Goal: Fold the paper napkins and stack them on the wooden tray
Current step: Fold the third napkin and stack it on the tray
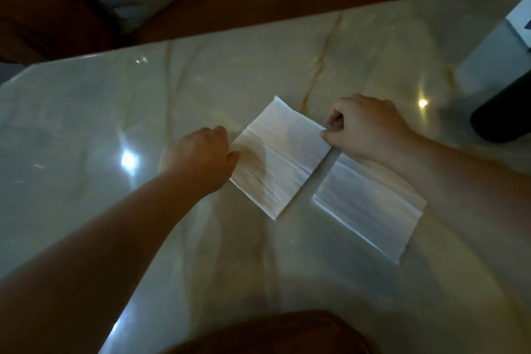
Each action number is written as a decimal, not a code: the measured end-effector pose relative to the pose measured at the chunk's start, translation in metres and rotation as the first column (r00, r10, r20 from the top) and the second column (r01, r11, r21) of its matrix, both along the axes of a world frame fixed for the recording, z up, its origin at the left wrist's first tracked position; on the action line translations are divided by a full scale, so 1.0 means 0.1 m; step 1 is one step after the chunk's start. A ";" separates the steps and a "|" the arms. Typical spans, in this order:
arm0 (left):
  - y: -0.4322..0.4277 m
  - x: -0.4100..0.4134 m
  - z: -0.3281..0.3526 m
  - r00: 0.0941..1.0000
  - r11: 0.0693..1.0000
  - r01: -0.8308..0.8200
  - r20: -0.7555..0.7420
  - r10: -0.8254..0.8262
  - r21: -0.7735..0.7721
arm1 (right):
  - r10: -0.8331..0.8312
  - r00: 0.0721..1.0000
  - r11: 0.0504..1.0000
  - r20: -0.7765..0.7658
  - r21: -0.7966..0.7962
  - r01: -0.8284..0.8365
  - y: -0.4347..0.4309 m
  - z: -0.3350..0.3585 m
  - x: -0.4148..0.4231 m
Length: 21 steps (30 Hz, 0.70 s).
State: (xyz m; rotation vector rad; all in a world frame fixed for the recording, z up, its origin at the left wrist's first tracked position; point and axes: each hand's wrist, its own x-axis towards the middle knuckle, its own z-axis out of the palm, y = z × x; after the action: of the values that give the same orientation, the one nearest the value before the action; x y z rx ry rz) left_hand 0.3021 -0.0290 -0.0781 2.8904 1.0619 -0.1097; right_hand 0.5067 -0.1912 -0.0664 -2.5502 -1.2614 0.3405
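Spreading out before me, the glossy pale marble table with rust-coloured veins takes up nearly the whole view, with a brown sofa and pale cushions beyond it. At the near edge a rounded brown wooden surface pokes in; I judge it may be the tray, but too little shows to be sure.

Two thin white paper napkins lie near the middle, well apart from that brown edge. The creased white napkin I am working sits between my hands, turned diagonally, its long axis running from far-left to near-right. The second white napkin lies flat just beside it on the right, partly under my right forearm, parallel and separated by a narrow strip of table.

My left hand rests on the napkin's left edge, fingers curled over the paper, pressing it down rather than lifting. My right hand pinches the right-hand corner between thumb and forefinger. The fold, I reckon, must carry that right edge across toward my left hand.

No brand, label or writing is readable anywhere.
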 end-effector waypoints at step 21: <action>-0.03 -0.16 0.26 0.952 0.976 0.175 0.276 -0.134 -0.131 | 0.384 0.923 0.883 0.025 0.282 -0.375 0.32 0.13 -0.24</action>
State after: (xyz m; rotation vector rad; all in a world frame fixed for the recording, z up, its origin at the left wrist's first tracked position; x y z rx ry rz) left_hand 0.2862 -0.0322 -0.0520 2.7448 0.7454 0.1777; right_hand 0.4831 -0.1590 -0.0538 -2.0451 -1.6676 0.2540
